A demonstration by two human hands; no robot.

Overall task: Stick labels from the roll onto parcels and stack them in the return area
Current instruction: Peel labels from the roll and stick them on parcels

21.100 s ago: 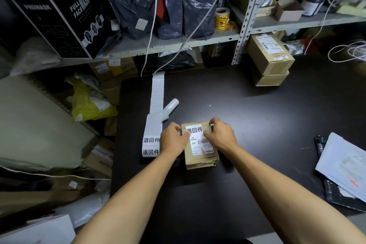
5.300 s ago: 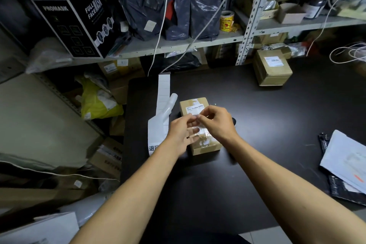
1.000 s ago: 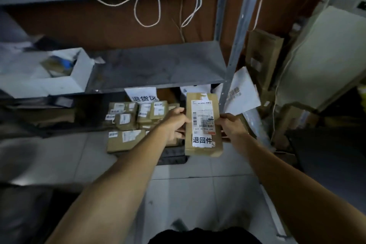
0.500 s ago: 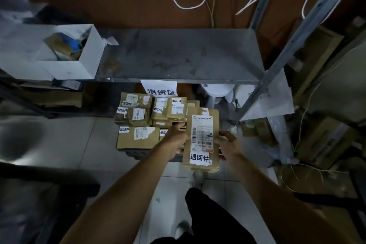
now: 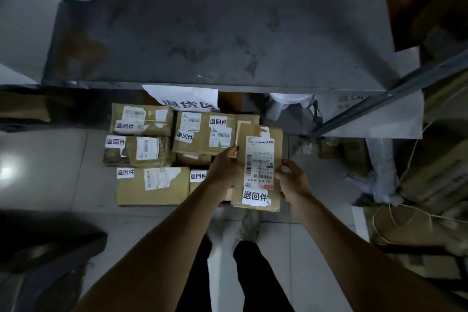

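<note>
I hold a brown cardboard parcel [image 5: 258, 139] with a shipping label and a white sticker with black characters [image 5: 255, 196] near its lower end. My left hand [image 5: 225, 168] grips its left edge and my right hand [image 5: 292, 180] grips its right edge. The parcel hangs over the right end of a pile of labelled brown parcels [image 5: 152, 185] on the floor under a shelf. A white paper sign [image 5: 187, 99] hangs at the shelf edge above the pile.
A grey metal shelf board [image 5: 215, 23] juts out above the pile, with a slanted steel upright [image 5: 379, 101] at the right. Cardboard boxes and string [image 5: 410, 213] crowd the right side. My legs and shoes [image 5: 243, 233] stand on the tiled floor [image 5: 50, 167].
I have leaned further over the pile, so the shelf and parcels look larger. The held parcel has come down closer to the right end of the pile, still in both hands.
</note>
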